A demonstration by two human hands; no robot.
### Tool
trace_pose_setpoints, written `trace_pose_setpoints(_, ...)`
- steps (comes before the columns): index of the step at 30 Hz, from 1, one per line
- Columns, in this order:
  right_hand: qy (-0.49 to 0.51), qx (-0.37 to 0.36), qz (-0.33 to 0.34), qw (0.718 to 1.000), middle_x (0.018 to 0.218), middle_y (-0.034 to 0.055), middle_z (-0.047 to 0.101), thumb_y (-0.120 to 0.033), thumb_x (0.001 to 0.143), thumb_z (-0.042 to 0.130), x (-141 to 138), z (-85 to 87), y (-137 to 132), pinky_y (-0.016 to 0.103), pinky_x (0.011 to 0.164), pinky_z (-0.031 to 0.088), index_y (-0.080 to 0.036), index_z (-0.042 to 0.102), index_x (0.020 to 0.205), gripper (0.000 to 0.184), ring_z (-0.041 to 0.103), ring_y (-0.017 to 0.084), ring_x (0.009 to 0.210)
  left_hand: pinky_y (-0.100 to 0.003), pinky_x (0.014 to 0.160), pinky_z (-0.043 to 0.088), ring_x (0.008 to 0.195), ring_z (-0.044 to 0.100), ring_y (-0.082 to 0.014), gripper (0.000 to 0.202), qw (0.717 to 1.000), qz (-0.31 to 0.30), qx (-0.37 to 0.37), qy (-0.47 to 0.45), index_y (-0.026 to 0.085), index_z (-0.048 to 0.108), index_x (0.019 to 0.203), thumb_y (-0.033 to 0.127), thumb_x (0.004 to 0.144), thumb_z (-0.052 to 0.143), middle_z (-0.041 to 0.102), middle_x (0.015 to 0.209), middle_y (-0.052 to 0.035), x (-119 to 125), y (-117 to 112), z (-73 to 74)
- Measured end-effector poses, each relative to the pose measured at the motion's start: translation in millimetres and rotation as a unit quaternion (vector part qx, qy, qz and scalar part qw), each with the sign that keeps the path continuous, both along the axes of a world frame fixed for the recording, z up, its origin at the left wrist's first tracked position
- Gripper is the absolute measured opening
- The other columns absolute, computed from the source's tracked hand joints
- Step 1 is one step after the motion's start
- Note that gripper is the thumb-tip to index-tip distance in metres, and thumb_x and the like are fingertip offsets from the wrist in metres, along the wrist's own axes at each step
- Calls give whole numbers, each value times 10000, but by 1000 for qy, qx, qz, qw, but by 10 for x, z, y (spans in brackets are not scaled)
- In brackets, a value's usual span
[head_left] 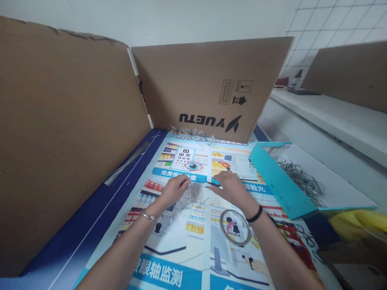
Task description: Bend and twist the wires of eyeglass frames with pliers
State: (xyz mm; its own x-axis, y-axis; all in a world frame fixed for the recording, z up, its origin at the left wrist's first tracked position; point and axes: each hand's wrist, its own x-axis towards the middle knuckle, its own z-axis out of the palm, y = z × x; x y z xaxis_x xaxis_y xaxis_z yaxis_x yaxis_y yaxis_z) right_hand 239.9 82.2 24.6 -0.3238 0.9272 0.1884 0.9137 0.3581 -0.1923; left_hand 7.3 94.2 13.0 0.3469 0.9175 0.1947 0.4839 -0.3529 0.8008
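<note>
Cutters [215,182], one; bent wires [191,198], several.
My right hand [229,185] grips the cutters, tips at nine o'clock; left hand [177,189] pinched narrow, seemingly on wire. Wires at its four o'clock: I judge them light, springy, slippery; pinch mid-length. Cutters: stiff; hold by handles. From the right hand: ring [221,226], six; teal box [281,183], three.

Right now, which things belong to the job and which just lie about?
Likely used:
blue-handled metal tool in right hand
thin bent wires near left hand
teal box of metal wires

Likely idle:
crumpled yellow material
small dark-topped bottle
</note>
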Motion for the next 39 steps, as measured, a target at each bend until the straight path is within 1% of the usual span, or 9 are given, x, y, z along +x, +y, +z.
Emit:
trace_pose_setpoints(4, 220, -57, 51, 972, 832, 31, 643, -431, 833, 528, -330, -6, -80, 263, 673, 412, -214, 623, 1023, 303, 565, 149, 726, -224, 622, 368, 666, 511, -135, 155, 999, -22, 26, 11, 199, 578, 751, 237, 829, 449, 576, 683, 18, 73, -66, 40)
trace_pose_setpoints(7, 306, -51, 47, 949, 770, 5, 634, -368, 855, 493, -505, -35, -137, 254, 661, 398, -224, 646, 844, 210, 554, 140, 705, -226, 621, 370, 659, 516, -130, 159, 999, -31, 23, 22, 200, 594, 771, 215, 830, 447, 588, 691, 19, 119, -109, 66)
trace_pose_setpoints(10, 349, -41, 28, 936, 746, 3, 622, -357, 864, 473, -529, -39, -155, 249, 669, 392, -211, 626, 753, 239, 546, 138, 710, -223, 624, 377, 652, 518, -125, 170, 999, -38, 11, 16, 201, 594, 794, 235, 849, 437, 581, 683, 23, 131, -124, 71)
trace_pose_setpoints(14, 382, -65, 13, 922, 687, 2, 588, -399, 858, 460, -417, -31, -109, 242, 628, 400, -198, 612, 742, 278, 529, 137, 672, -212, 596, 390, 617, 508, -112, 178, 999, -43, -24, -17, 203, 578, 871, 266, 870, 411, 583, 720, 19, 108, -115, 69)
trace_pose_setpoints(18, 390, -130, 45, 910, 691, 2, 589, -432, 815, 515, -309, -48, -44, 233, 598, 415, -185, 630, 718, 289, 533, 128, 644, -207, 559, 396, 552, 483, -94, 163, 998, -13, -38, -56, 206, 557, 925, 278, 864, 424, 577, 745, 22, 87, -113, 80)
trace_pose_setpoints(25, 370, -230, 96, 895, 632, -8, 576, -450, 779, 554, -286, -96, -43, 217, 530, 404, -174, 649, 709, 300, 523, 113, 566, -217, 568, 408, 547, 506, -99, 78, 996, 19, -26, -82, 193, 543, 846, 244, 819, 491, 543, 659, 32, 115, -119, 84)
trace_pose_setpoints(28, 368, -232, 105, 894, 654, -10, 584, -442, 774, 562, -299, -99, -50, 219, 564, 398, -174, 640, 681, 294, 507, 111, 602, -218, 568, 408, 536, 508, -99, 70, 995, 20, -31, -91, 193, 536, 826, 256, 812, 509, 528, 618, 42, 120, -114, 78)
trace_pose_setpoints(33, 371, -229, 108, 894, 638, -18, 573, -418, 768, 570, -314, -81, -56, 223, 575, 377, -173, 635, 655, 278, 480, 109, 613, -207, 539, 408, 518, 501, -82, 91, 988, 1, -82, -129, 185, 523, 825, 273, 801, 529, 515, 648, 48, 108, -87, 53)
trace_pose_setpoints(39, 371, -237, 123, 889, 645, -14, 608, -407, 760, 589, -333, -99, -68, 225, 569, 377, -181, 680, 708, 249, 497, 114, 608, -217, 567, 430, 561, 525, -91, 113, 982, 15, -97, -161, 174, 535, 821, 268, 771, 573, 535, 684, 37, 98, -67, 27)
